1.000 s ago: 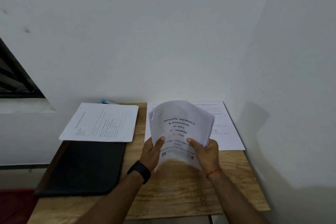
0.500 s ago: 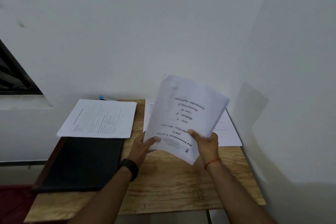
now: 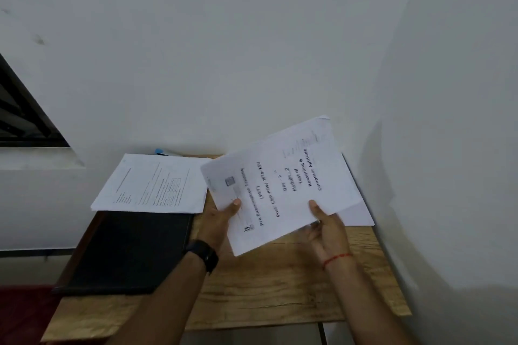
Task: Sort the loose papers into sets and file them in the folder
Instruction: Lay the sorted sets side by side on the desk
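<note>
Left hand and right hand each gripped the white printed paper sheaf above the wooden table; one white sorted pile overlapped the closed black folder, apparently nothing filed yet.

Both hands held a printed sheaf over the far right part of the tabletop, its text running sideways. The left hand pinched its left edge and the right hand its near edge, thumbs on top. More sheets lay beneath at the far right corner. A second paper set lay by the far left corner, overlapping the closed black folder along the left edge
</note>
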